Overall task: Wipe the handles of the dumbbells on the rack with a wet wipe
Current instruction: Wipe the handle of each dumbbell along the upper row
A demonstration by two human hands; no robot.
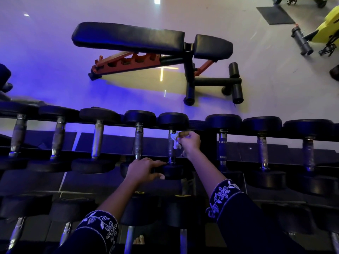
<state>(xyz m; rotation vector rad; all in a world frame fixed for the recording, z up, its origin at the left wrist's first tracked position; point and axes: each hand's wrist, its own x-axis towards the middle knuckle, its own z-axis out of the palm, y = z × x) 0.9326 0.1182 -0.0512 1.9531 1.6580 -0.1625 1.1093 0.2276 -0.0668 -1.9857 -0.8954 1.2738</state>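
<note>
Fingers of the right hand [189, 143] are curled tight and pinch a crumpled white wet wipe [175, 141], pressing it on the knurled steel handle [172, 154] of a black round-headed dumbbell [173, 119]. Wipe sits on the far part of the handle, just left of the fingertips, close under the far head. Left hand [145, 169] rests on the near head of the same dumbbell, fingers straight and slightly spread, index pointing right toward the handle base, thumb along the head's front, gripping nothing. Dumbbell lies in the upper row of a black metal rack [199, 125], its handle between the two hands. Neighbouring black dumbbells [138, 142] flank it left and right. Dark sleeves with white floral embroidery [223, 195] cover both forearms. Beyond the right fingertips a black padded bench with orange frame [132, 38] stands on pale floor [55, 52].
</note>
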